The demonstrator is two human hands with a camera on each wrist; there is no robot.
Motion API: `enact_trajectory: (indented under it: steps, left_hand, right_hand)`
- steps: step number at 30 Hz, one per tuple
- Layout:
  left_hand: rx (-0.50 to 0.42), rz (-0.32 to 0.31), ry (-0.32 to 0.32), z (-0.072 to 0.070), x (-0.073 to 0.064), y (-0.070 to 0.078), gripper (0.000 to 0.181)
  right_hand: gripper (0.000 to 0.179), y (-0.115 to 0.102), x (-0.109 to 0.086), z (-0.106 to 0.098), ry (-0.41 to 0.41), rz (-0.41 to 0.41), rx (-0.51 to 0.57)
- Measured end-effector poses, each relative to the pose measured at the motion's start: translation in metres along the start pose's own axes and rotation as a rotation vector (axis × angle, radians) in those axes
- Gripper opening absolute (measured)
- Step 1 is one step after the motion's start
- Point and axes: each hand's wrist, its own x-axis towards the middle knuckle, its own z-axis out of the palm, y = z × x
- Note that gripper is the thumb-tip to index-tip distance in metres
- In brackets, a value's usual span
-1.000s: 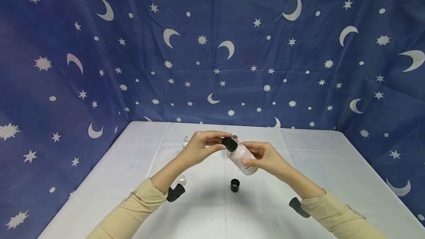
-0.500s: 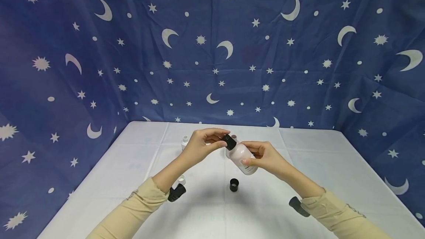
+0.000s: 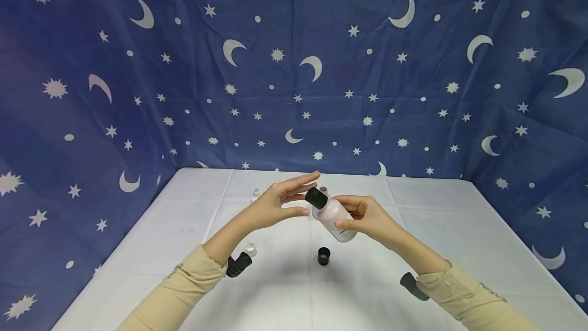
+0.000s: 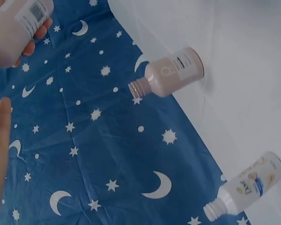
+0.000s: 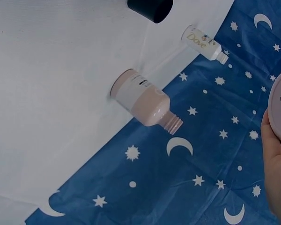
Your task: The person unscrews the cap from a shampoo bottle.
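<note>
Tilted with its top toward the left, a pale pink bottle (image 3: 337, 220) is held in the air by my right hand (image 3: 369, 218), thumb on the near side. A black cap (image 3: 316, 197) sits on its neck. Just left of that cap, my left hand (image 3: 275, 204) has its fingers spread, apart from the cap. In the left wrist view the held bottle shows at the top left corner, its barcode label facing the camera. Behind it on the table stands a second, capless pink bottle (image 4: 171, 74), mostly hidden in the head view.
A white Dove bottle (image 4: 246, 187) without a cap stands at the back left of the white-covered table (image 3: 367, 290). A loose black cap (image 3: 323, 256) lies near the middle, and a small white cap (image 3: 250, 249) lies by the left forearm. A starry blue curtain (image 3: 294, 65) hangs behind.
The left hand, which pinched the black cap in both earlier frames, has let go; its fingers have spread and it has drawn slightly left. The right hand and bottle stay nearly still.
</note>
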Motion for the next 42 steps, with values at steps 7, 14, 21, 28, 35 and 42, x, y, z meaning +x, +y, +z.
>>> enact_trajectory:
  steps: [7, 14, 21, 28, 35, 42]
  left_hand:
    - [0.127, 0.127, 0.002, -0.001, 0.005, 0.003, 0.045]
    - [0.198, 0.117, 0.072, 0.001, 0.007, 0.007, 0.036]
    - [0.257, 0.023, 0.202, 0.006, 0.008, 0.01, 0.029]
    - [0.355, 0.001, 0.267, 0.009, 0.009, 0.012, 0.031]
    - [0.232, -0.038, 0.119, 0.0, 0.006, 0.012, 0.06]
    - [0.275, 0.16, -0.045, -0.002, 0.007, 0.015, 0.051]
  right_hand:
    - [0.058, 0.0, 0.0, -0.001, -0.003, -0.006, 0.011]
    - [0.059, -0.002, -0.001, 0.0, 0.009, -0.002, -0.003]
    - [0.06, -0.004, -0.003, 0.0, 0.009, 0.001, -0.023]
    - [0.06, -0.002, -0.003, 0.0, -0.003, -0.005, -0.01]
    - [0.059, -0.001, -0.003, -0.002, 0.014, -0.005, -0.02]
    - [0.058, -0.002, -0.004, -0.002, 0.003, -0.009, -0.009]
